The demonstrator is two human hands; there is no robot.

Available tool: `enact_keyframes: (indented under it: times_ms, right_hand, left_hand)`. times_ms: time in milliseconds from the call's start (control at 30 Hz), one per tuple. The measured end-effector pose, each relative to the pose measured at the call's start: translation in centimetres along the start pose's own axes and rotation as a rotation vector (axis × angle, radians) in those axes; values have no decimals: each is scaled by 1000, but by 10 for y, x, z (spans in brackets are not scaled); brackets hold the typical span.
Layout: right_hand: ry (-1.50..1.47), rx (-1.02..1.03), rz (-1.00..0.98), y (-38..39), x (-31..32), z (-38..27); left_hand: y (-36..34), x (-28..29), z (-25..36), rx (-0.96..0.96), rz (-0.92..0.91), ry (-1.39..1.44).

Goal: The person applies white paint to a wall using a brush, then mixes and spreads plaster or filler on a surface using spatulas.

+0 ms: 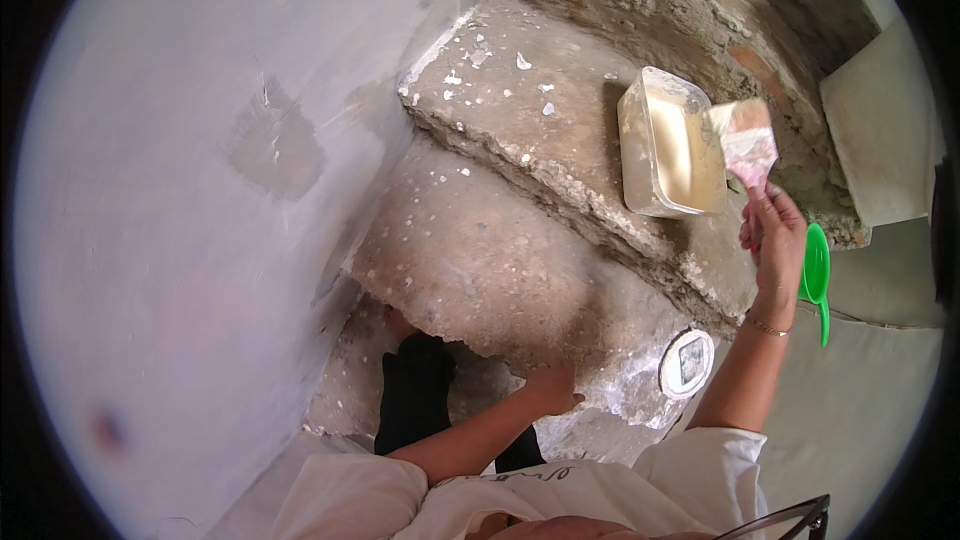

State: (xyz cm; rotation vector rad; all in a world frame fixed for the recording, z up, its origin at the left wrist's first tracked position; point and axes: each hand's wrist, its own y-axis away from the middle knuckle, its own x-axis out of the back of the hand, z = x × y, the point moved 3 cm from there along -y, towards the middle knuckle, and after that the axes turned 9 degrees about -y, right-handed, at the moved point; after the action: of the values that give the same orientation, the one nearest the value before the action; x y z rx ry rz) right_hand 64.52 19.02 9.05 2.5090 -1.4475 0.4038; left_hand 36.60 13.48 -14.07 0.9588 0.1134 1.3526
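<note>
Currently, in view, by item:

Right hand: raised at the right, fingers closed around the handle of the brush; a thin bracelet on the wrist.

Brush: flat and wide, pinkish handle, pale-coated bristles pointing up. Located beside the right rim of the tub, overlapping it from this angle; whether the two touch cannot be told.

Tub: rectangular, translucent, open at the top, standing on the upper step. Contents: cream-coloured liquid.

Left hand: low, at the ragged edge of the lower step; the fingers are partly hidden, so whether they grip anything cannot be told.

Upper step: rough, grey-brown, crumbling front edge; white flakes scattered toward its left end.

Lower step: same rough surface, speckled white, below the upper one.

Disc: round, white, with a dark square centre; on the right part of the lower step.

Scoop: bright green, handle pointing down; just right of the right hand.

Wall: pale, smooth, filling the left side; one darker patch.

Slab: pale, tilted, upper right.

Clothing: white shirt, dark trousers. Glasses: partly visible at the lower edge.
</note>
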Motion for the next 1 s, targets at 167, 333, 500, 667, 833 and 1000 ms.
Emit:
enact_keyframes:
  times_ms: [167, 333, 500, 667, 833, 1000]
  right_hand:
    - [5, -60, 31, 11, 4, 33]
    - [122, 0, 49, 24, -6, 45]
    - [-22, -51, 54, 23, 3, 65]
    - [-591, -149, 9, 25, 2, 61]
    - [-694, -95, -347, 49, -60, 43]
    - [-664, -232, -640, 108, -199, 33]
  left_hand:
    - [-4, -2, 1, -10, -9, -1]
    - [-8, -14, -6, -75, 134, 4]
    - [-9, -9, 3, -25, 157, -18]
    - [-27, -35, -5, -32, 188, 19]
    - [-13, -13, 3, 1, 176, 18]
    - [-36, -34, -3, -77, 72, 32]
